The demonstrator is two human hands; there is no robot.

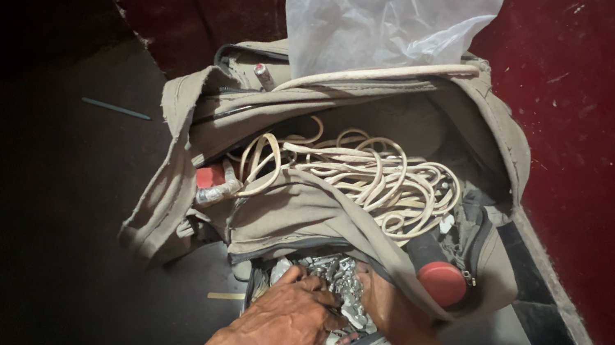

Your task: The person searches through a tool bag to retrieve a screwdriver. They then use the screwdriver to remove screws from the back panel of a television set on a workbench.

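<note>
Head view, left to right. Left hand (291, 321) buried in the front pocket of the khaki canvas bag (174, 175), fingers curled down on crinkled silver foil (335, 279). Right hand (392, 311) just beside, pushed under the pocket lip; grip there impossible to tell. Best done by holding the pocket mouth wide and lifting the foil gently, since thin foil tears and snags. Above, stiff cream cable (373, 175) in loose loops filling the main compartment. Further right, a smooth red round cap (442, 283). Limp clear plastic sheet (384, 11) at top.
</note>
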